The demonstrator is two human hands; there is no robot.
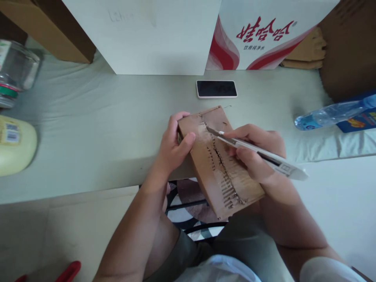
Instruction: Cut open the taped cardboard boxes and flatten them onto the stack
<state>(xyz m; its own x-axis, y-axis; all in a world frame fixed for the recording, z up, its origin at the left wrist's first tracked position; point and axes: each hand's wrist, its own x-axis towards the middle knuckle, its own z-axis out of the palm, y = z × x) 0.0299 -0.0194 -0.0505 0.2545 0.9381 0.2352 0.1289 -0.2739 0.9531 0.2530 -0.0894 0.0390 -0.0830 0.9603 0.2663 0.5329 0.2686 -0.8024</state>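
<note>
A brown cardboard box (202,164) lies tilted at the table's front edge, partly over my lap. Its upper face has a dark slit along the middle, with torn patches that bare the corrugation. My left hand (176,141) grips the box's upper left corner, thumb on the top face and the other fingers round the far side. In my right hand (255,149) is a white utility knife (264,154), held like a pen. Its blade tip touches the box near the upper end of the slit.
Beyond the box lies a phone (216,89), in front of a white carton (158,39) and a red-and-white carton (252,58). A clear water bottle (329,115) lies at right. On the left are a yellow container (16,145) and a clear jar (20,64).
</note>
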